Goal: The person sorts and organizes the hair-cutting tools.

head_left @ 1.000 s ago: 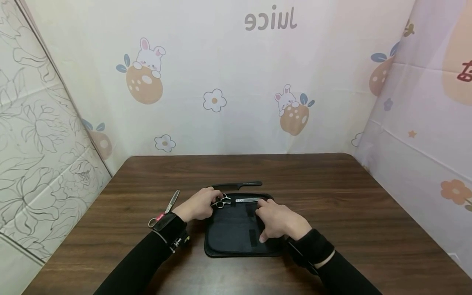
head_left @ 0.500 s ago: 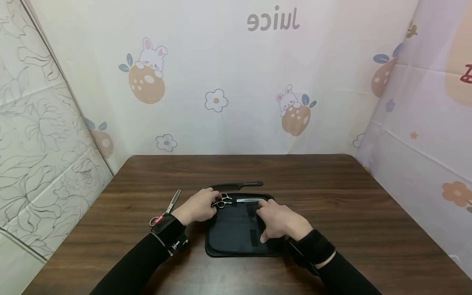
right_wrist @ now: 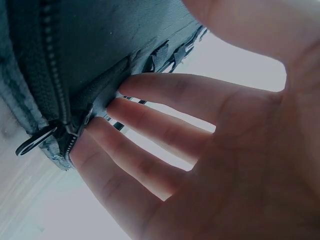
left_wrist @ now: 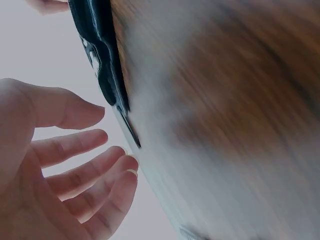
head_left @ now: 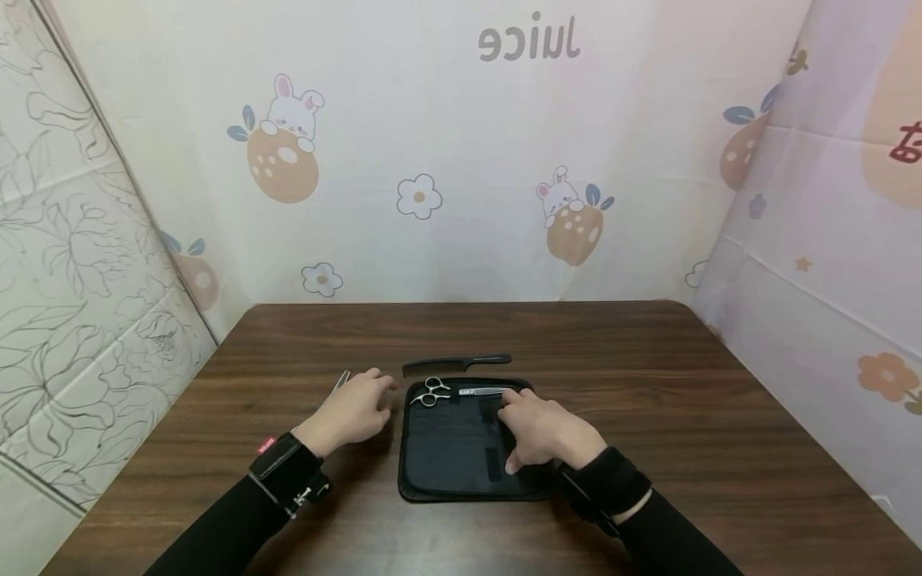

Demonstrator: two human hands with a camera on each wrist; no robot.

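In the head view a black zip case (head_left: 450, 460) lies spread on the table. Silver scissors (head_left: 481, 392) are set along its far edge, finger rings to the left, blades to the right. My right hand (head_left: 546, 432) rests its fingertips on the case's right side near the blade end; the right wrist view shows those fingers fairly straight beside the zip. Left of the case my left hand (head_left: 351, 412) hovers with loosely bent fingers, holding nothing. It mostly covers a second pair of scissors (head_left: 343, 379), whose tip and red tag (head_left: 266, 445) peek out.
A black comb (head_left: 454, 364) lies just beyond the case's far edge. The brown wooden table (head_left: 648, 376) is bordered by a printed curtain (head_left: 461, 256) at the back and by hangings on both sides.
My left hand has come away from the ring end of the scissors in the case and moved left, over the second pair. The right hand stays in place.
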